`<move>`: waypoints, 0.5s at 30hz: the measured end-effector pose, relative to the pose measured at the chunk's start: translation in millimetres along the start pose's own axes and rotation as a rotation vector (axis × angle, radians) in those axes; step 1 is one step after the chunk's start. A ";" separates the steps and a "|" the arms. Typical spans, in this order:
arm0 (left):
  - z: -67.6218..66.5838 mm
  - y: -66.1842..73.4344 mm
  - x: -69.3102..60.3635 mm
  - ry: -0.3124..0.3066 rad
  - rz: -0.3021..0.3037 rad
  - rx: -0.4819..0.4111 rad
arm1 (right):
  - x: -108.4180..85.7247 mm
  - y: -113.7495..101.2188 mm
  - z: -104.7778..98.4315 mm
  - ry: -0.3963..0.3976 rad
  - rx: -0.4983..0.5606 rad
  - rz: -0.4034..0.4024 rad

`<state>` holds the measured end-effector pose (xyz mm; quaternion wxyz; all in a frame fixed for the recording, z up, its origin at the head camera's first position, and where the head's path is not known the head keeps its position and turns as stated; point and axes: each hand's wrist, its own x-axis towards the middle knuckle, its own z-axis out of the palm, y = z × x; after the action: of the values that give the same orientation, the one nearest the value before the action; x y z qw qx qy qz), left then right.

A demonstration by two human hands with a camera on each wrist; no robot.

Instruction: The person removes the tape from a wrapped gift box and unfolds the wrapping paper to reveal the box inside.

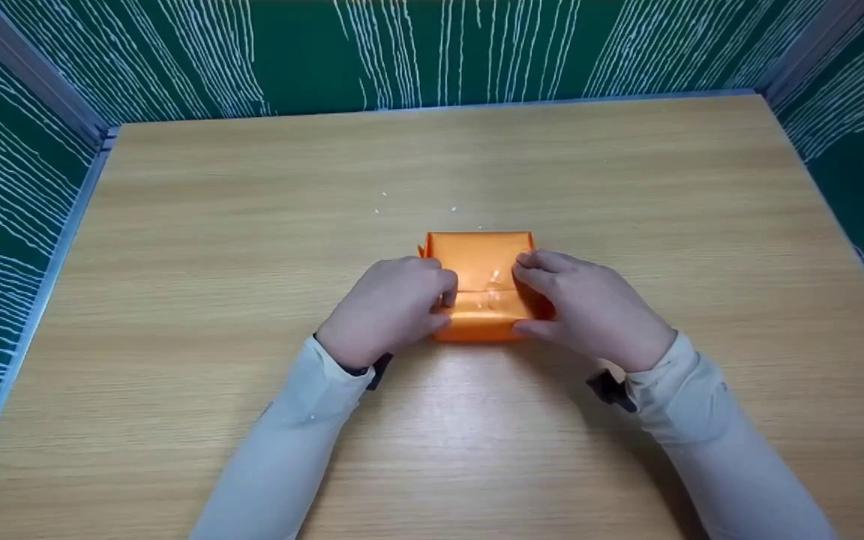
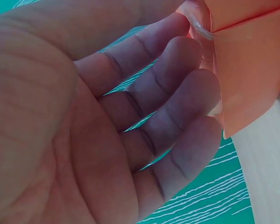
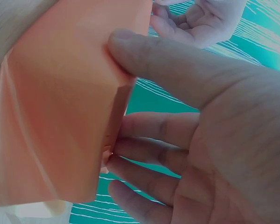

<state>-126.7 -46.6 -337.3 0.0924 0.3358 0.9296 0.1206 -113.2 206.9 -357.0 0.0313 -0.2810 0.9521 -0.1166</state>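
An orange wrapped packet (image 1: 481, 262) with a crosswise seam lies on the wooden table between both hands. At its left side, the left hand (image 1: 394, 304) has bent fingers and thumb on the edge; in the left wrist view its fingertips touch the orange wrap (image 2: 252, 70) near a strip of clear tape (image 2: 200, 29). From the right, the right hand (image 1: 589, 304) holds the packet, thumb at the near edge and fingers on the right side. The right wrist view has the right hand's thumb pressing on the orange surface (image 3: 55, 102), its fingers at the folded end.
Small white bits (image 1: 454, 209) are scattered on the wooden table (image 1: 214, 225) beyond the packet. Green panels with white streaks (image 1: 304, 60) stand along the far, left and right sides. Blue edging (image 1: 49, 277) runs along the table's left border.
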 end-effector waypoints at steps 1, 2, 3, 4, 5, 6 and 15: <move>-0.5 0.0 -0.1 0.000 -0.001 -0.002 | 0.2 -0.1 0.1 0.000 0.000 0.000; -1.1 0.0 -0.3 0.000 -0.002 -0.005 | 0.3 -0.2 0.3 0.001 0.000 0.000; -1.5 0.1 -0.5 0.002 -0.002 -0.006 | 0.4 -0.3 0.5 0.001 0.000 0.001; -1.9 0.1 -0.8 0.004 -0.001 -0.008 | 0.6 -0.2 0.8 0.002 0.000 0.000; -2.1 0.1 -0.9 0.005 -0.001 -0.009 | 0.6 -0.2 1.1 0.003 0.000 0.000; -2.2 0.1 -0.7 0.003 -0.002 -0.010 | 0.6 -0.2 1.3 0.005 -0.001 -0.001; 0.0 -0.1 1.2 -0.012 -0.015 -0.018 | 0.0 0.3 0.1 0.006 -0.005 0.006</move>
<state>-127.7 -45.9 -337.4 0.1020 0.3285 0.9304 0.1264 -113.4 207.1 -357.2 0.0279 -0.2777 0.9534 -0.1149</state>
